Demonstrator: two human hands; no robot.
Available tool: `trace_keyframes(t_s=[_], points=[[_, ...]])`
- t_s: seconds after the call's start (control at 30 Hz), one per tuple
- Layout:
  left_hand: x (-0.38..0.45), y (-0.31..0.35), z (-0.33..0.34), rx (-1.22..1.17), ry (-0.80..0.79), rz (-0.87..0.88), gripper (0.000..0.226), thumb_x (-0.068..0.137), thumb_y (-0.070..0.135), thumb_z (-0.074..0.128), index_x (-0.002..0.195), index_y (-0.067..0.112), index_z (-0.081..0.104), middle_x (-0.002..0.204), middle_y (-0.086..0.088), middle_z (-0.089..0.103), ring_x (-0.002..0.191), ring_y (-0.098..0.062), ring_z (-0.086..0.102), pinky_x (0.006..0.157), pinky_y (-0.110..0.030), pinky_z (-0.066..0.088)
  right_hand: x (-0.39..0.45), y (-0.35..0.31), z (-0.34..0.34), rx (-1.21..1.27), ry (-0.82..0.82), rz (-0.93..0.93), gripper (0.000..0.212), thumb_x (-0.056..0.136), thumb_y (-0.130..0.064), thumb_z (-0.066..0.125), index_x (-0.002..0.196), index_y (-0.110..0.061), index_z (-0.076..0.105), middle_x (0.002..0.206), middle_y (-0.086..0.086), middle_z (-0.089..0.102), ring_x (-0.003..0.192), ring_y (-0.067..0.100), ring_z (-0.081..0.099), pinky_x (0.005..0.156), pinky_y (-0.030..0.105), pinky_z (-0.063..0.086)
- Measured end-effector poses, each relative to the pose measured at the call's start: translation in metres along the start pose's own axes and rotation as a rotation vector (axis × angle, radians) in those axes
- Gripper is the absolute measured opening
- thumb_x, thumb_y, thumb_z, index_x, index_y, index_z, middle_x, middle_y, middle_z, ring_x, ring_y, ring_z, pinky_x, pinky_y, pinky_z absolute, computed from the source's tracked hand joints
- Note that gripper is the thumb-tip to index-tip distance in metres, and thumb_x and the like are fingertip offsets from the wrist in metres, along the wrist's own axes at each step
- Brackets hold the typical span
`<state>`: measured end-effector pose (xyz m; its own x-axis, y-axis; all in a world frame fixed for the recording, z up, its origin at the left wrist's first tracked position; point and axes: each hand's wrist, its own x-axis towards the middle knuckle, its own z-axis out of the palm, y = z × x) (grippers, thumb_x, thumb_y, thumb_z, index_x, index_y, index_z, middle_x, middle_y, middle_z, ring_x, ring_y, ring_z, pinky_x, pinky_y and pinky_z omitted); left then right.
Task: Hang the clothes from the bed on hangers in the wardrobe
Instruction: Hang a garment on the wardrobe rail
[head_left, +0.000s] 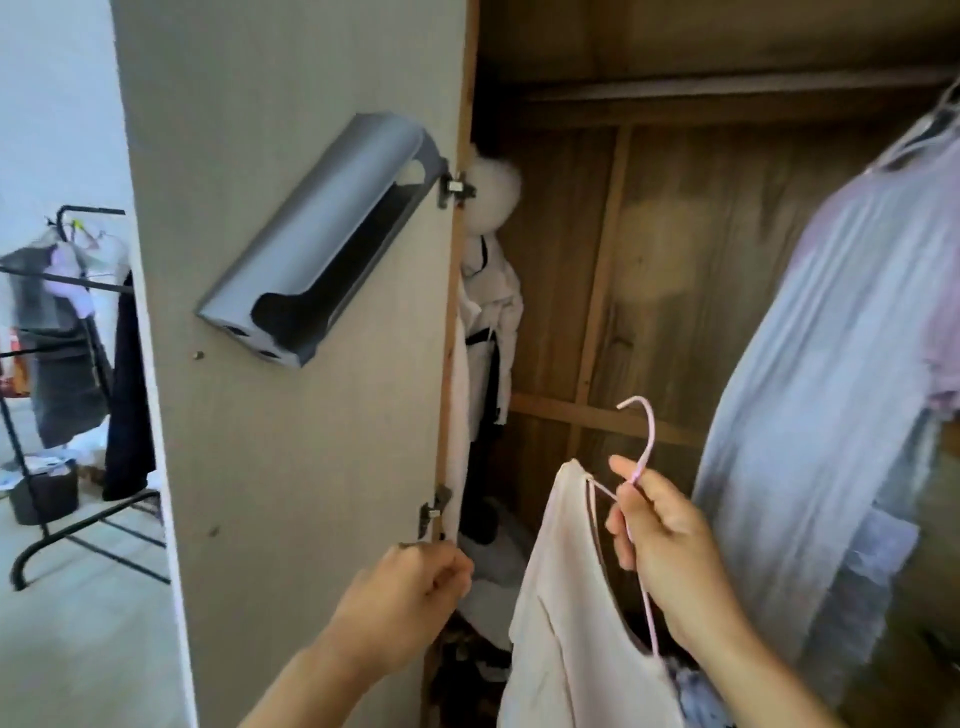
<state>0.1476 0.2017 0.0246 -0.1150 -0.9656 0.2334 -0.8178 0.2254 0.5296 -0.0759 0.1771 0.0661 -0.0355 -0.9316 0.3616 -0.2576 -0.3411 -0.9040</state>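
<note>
Right hand (670, 551) is clamped round the neck of the pink hanger (644, 447), hook pointing up and left, with the white top (561, 597) draped on it and hanging straight down below the grip, low in the open wardrobe. The rail (727, 85) runs across high above, well clear of the hook, so by my reckoning it's a straight lift for this nearer hand; the left hand (415, 587), fingers curled, sits at the door (291, 467) edge, and whether it pinches anything I cannot tell
</note>
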Motion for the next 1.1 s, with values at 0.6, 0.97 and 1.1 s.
trace_keyframes(t_s=[0.6,0.97,1.1], points=[[0.3,0.152,0.037,0.042,-0.044,0.454,0.011,0.091,0.046,0.052,0.097,0.04,0.058,0.104,0.018,0.061,0.097,0.004,0.055,0.093,-0.018,0.044,0.243,-0.048,-0.196,-0.091,0.238,-0.162,0.026,0.089,0.011,0.046,0.092,-0.014,0.055,0.074,0.017,0.051,0.039,0.007,0.036,0.038,0.015,0.03],[0.476,0.242,0.073,-0.002,0.193,0.687,0.026,0.091,0.046,0.049,0.114,0.035,0.056,0.114,0.017,0.055,0.107,-0.004,0.056,0.092,-0.023,0.045,0.379,-0.071,-0.269,-0.704,0.466,-0.413,0.024,0.085,-0.006,0.06,0.106,-0.018,0.06,0.075,0.009,0.06,0.061,0.016,0.05,0.064,0.029,0.043],[0.543,0.292,0.072,-0.207,0.335,0.813,0.047,0.089,0.056,0.036,0.127,0.032,0.048,0.128,0.012,0.048,0.116,-0.011,0.051,0.094,-0.027,0.043,0.403,-0.068,-0.284,-0.609,0.445,-0.408,0.021,0.085,0.0,0.059,0.101,-0.013,0.059,0.064,0.002,0.054,0.049,0.011,0.044,0.052,0.024,0.037]])
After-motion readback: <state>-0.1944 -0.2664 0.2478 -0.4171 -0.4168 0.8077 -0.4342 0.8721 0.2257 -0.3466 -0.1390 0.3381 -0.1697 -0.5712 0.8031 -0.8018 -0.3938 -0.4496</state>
